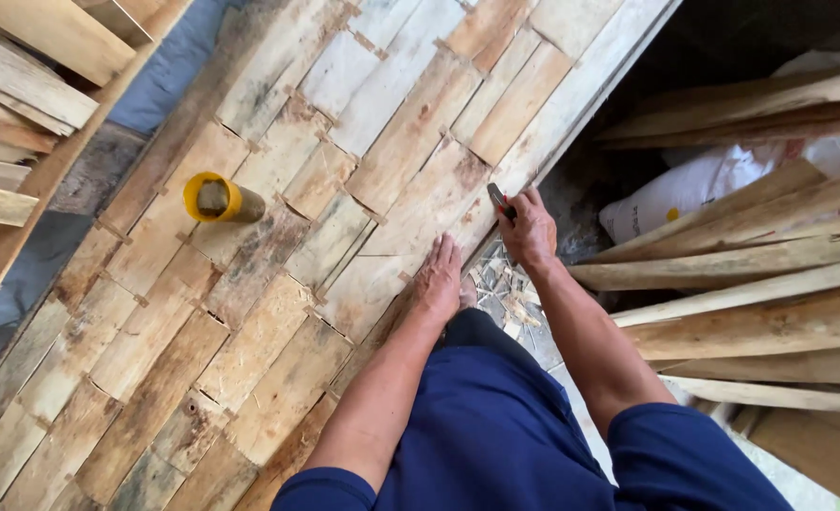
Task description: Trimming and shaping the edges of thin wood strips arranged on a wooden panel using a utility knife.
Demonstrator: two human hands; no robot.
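Seemingly mid-way through working along the panel's edge, the head view looked down on a large flat panel of pale rough wooden slats (278, 312) laid in staggered rows. The left hand (439, 277) lay flat, fingers straight and spread a little, palm pressed on the slats near the panel's right edge and gripping nothing. Just to its right, the right hand (528, 232) was closed around a small dark-handled tool with a red mark (499, 201), its tip touching the long pale edge board (571, 104) that ran along the panel's right side; what kind of tool it was could not be told. Wood chips (510, 293) lay on the ground just below that hand. Farther left on the panel lay a short yellow-rimmed cylinder (219, 200) on its side, well apart from both hands. To the right, long rough wooden planks (742, 322) were stacked over a white sack (685, 194). By my judgement the edge was being trimmed or fastened, and the next stroke would call for the flat hand holding the slats steady.
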